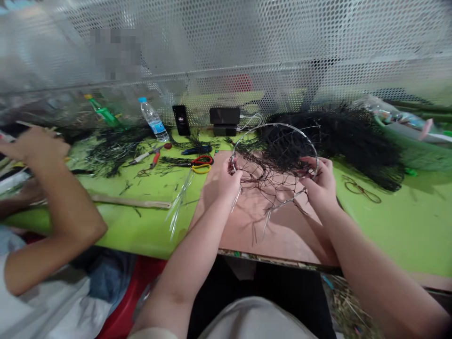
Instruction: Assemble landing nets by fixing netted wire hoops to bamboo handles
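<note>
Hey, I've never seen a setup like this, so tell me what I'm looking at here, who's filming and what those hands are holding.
There's no machine here: a person works bare-handed, wearing a camera on the head that looks forward and down. This is its only view. The left hand and right hand grip opposite sides of a pale, wiry hoop, with dark, loose mesh around its lower part. Beneath is a brownish board on a green table. Scissors, a water bottle, a phone and a heap of black stringy material lie or stand about. The arm at far left belongs to someone else.
</note>
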Demonstrator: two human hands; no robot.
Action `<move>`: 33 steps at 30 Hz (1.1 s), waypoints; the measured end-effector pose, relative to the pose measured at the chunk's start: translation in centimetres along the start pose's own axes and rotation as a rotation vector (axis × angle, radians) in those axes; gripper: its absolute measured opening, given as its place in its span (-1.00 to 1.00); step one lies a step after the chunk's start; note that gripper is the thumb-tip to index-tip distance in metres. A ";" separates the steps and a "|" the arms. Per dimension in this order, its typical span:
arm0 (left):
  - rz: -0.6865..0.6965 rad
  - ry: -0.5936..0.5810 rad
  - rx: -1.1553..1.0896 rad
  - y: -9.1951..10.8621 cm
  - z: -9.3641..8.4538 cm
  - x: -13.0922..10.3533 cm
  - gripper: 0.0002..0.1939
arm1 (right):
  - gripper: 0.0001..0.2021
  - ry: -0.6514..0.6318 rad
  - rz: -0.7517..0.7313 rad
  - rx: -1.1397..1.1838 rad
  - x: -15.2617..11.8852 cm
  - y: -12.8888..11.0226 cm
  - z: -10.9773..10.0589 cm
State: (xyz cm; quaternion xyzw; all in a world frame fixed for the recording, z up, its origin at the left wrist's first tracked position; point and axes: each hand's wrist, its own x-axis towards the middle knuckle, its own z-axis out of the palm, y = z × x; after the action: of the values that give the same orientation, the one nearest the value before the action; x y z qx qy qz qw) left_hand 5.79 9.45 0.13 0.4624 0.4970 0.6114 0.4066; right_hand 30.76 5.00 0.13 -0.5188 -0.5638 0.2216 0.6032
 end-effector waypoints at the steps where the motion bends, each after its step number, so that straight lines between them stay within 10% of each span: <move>1: -0.015 -0.013 0.001 0.0 0.0 0.0 -0.64 | -0.49 -0.001 0.019 0.033 0.0 0.1 0.1; 13: -0.214 -0.133 -0.315 -1.5 0.8 0.3 -0.59 | -0.43 -0.134 0.178 0.358 -0.1 0.9 1.3; 23: -0.042 0.052 0.117 -1.0 -0.3 0.7 -0.64 | -0.18 -0.008 0.054 0.200 0.0 1.5 1.5; 28: -0.055 -0.201 0.427 0.7 -1.2 1.7 -0.81 | -0.14 -0.054 0.195 0.346 0.2 1.9 1.8; 33: 0.071 -0.493 0.611 7.6 -3.9 6.0 -0.71 | -0.13 -0.056 0.400 0.528 0.3 1.5 2.1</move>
State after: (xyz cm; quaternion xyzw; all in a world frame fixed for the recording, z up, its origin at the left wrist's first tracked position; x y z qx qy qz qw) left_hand 0.24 12.94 8.21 0.7120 0.5271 0.3196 0.3363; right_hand 29.42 6.63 -1.38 -0.4386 -0.3903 0.4883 0.6456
